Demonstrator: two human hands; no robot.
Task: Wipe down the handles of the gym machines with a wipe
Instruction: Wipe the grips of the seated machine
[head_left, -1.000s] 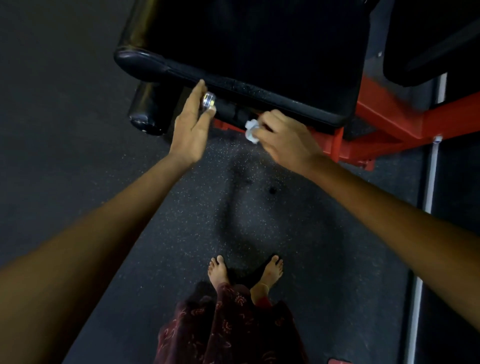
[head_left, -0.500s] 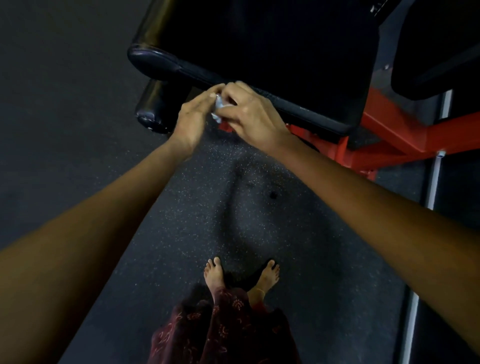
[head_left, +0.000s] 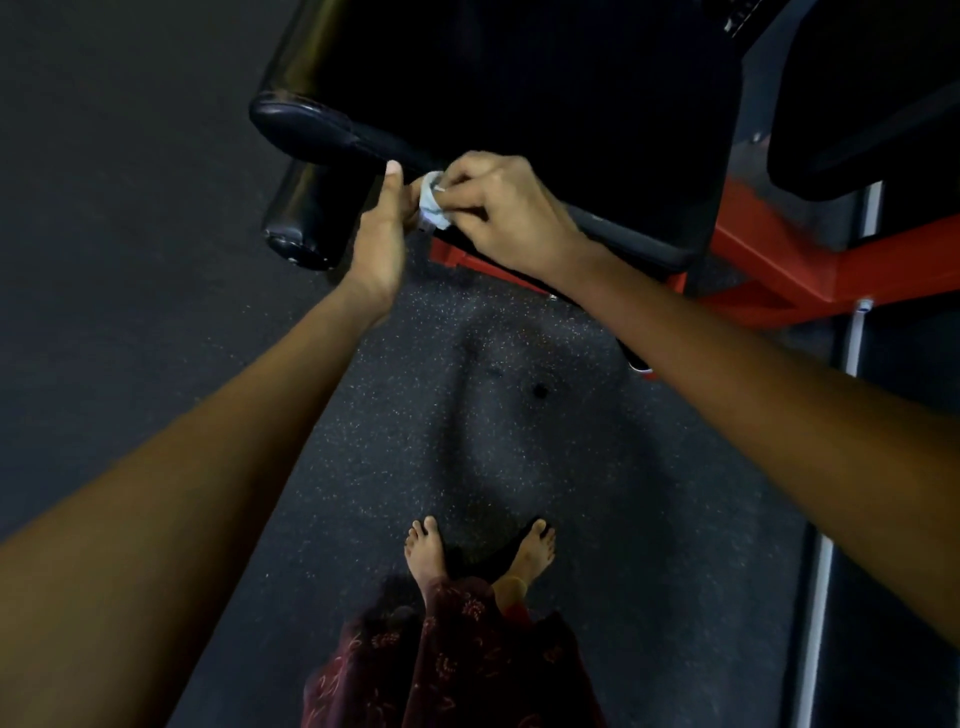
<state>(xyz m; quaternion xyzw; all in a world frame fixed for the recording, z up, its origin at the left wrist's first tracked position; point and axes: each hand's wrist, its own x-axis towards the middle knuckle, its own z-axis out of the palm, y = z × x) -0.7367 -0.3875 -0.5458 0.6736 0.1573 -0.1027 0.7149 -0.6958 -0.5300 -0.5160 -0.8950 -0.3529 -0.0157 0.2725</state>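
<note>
I look down from a head-worn camera at both of my bare arms reaching forward toward a gym machine. My right hand (head_left: 506, 213), a little above centre toward 12 o'clock, has its fingers curled and pinches a small crumpled white wipe (head_left: 432, 201) at the front edge of the machine's black padded seat (head_left: 545, 104). My left hand (head_left: 382, 236), just at 9 o'clock of the wipe, stands edge-on with its thumb raised and its fingertips at the wipe's left side; I cannot tell whether those fingers grip the wipe, or a handle hidden behind it, or only touch. The two hands nearly meet around the wipe. A black cylindrical roller pad (head_left: 304, 218) hangs below the seat's left corner, at 9 o'clock of the left hand. A red steel frame (head_left: 779, 270) runs under the seat toward 3 o'clock, and a second black pad (head_left: 872, 104) fills the corner at 2 o'clock. The speckled dark rubber floor (head_left: 467, 415) spreads beneath everything. At 6 o'clock, my two bare feet (head_left: 426, 545) stand side by side below a dark red patterned garment (head_left: 452, 660). A pale strip (head_left: 821, 597) runs along the floor at 4 o'clock.
</note>
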